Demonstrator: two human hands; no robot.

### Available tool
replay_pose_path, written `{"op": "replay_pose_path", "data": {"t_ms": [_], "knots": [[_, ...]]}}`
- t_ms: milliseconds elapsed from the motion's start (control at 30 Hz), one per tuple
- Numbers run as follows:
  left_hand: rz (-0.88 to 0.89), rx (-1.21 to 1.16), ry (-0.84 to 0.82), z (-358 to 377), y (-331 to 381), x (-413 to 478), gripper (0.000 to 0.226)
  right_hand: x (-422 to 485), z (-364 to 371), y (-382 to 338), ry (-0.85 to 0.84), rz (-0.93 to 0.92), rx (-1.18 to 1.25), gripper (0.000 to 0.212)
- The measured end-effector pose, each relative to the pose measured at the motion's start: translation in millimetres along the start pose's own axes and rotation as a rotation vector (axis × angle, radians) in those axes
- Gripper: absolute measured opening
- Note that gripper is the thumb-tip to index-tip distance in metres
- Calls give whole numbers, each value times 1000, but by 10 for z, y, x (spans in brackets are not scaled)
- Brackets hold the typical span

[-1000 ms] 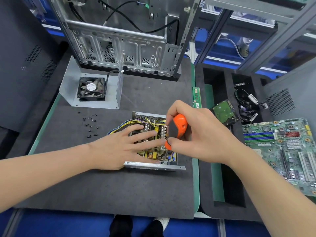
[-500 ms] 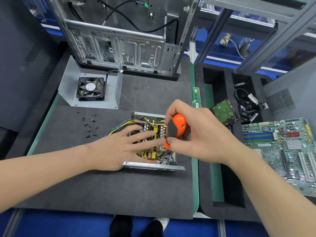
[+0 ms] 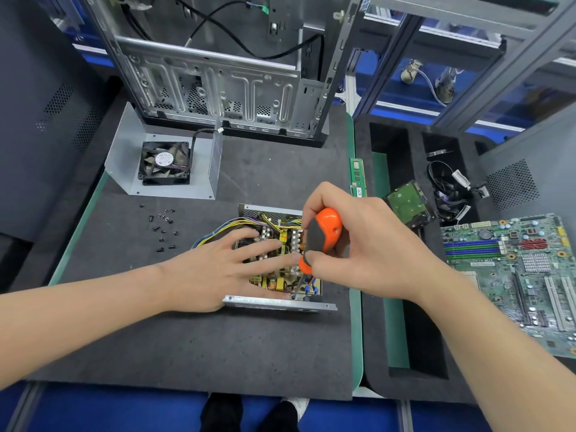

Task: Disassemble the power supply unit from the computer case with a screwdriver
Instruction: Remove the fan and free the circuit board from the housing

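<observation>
The opened power supply unit (image 3: 277,302) lies on the dark mat, its circuit board and yellow and blue wires exposed. My left hand (image 3: 218,269) rests flat on the board with straight fingers. My right hand (image 3: 364,247) grips the orange and grey screwdriver (image 3: 321,235), held nearly upright, its tip down at the board's near right corner. The empty computer case (image 3: 218,88) stands at the back of the mat.
The unit's metal cover with a black fan (image 3: 165,163) lies at the back left. Several loose black screws (image 3: 162,227) sit beside it. A RAM stick (image 3: 357,176), a hard drive (image 3: 406,202), cables (image 3: 448,188) and a motherboard (image 3: 517,269) lie to the right in foam trays.
The screwdriver handle has turned slightly in my right hand. My left hand stays on the board.
</observation>
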State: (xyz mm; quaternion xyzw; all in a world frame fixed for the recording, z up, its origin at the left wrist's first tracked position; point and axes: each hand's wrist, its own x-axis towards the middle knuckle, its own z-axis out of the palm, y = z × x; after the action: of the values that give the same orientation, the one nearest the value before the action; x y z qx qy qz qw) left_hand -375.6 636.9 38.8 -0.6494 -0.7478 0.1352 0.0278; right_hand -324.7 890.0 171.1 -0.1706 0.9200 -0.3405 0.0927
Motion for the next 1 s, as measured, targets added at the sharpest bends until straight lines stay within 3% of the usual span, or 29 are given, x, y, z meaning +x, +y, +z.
{"op": "replay_pose_path", "data": {"t_ms": [300,500,633,800,1000], "knots": [[2,-6,-25,-22,14,3,96,-12,-5,4,-36,-3,39,40],[10,-12,-4,-19,6,18,88,-18,-176,-25,-279,-68,81,34],[13,-1,-35,-55,-1,21,86,-16,-167,-102,-226,-48,-7,12],[15,37,-65,-46,-2,5,87,3,-26,-258,-58,-17,-481,54],[6,16,-24,-46,4,4,97,0,-208,-350,-289,-61,-340,21]]}}
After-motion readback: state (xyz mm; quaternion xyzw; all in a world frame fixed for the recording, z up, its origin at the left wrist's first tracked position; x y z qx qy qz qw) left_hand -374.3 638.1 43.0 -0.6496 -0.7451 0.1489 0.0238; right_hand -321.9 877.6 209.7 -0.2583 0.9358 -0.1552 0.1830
